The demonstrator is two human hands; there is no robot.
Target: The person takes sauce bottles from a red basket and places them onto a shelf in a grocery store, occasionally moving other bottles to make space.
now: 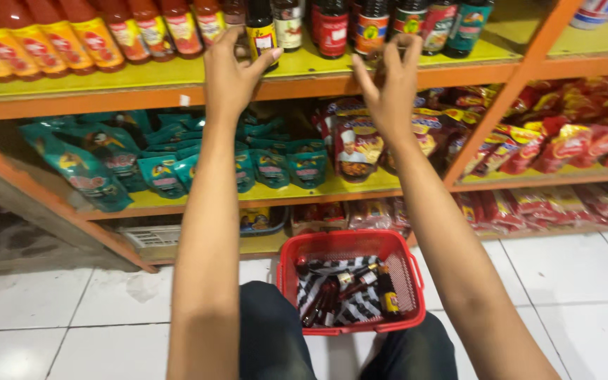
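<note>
- Nearest the camera were the person's dark trouser legs (276,338), one to each side of a strip of white floor tiles (72,317).
- Just beyond the knees stood a red basket (286,281) on the floor, lined with a black-and-white striped sheet and holding several small dark bottles (332,295) lying on their sides.
- Both bare forearms stretched up from the bottom edge toward the top shelf (142,84), an orange-framed board with a yellow-green surface.
- Left hand (230,70) was spread open with the fingers fanned, fingertips at a dark bottle with a yellow label (262,32); it held nothing, and whether it touched the bottle could not be told.
- Right hand (388,84) was likewise open, fingers loosely curled and empty, its fingertips just below a row of dark sauce bottles (371,24) standing upright on the same shelf.
- To the left on that shelf stood a line of orange-red sauce bottles (72,39), leaning slightly.
- On the middle shelf, teal pouches (156,169) were piled at the left, a red pouch with a chef picture (357,148) sat in the centre, and red packets (571,141) filled the right bay.
- More red packets (529,204) lay on the lowest shelf at the right.
</note>
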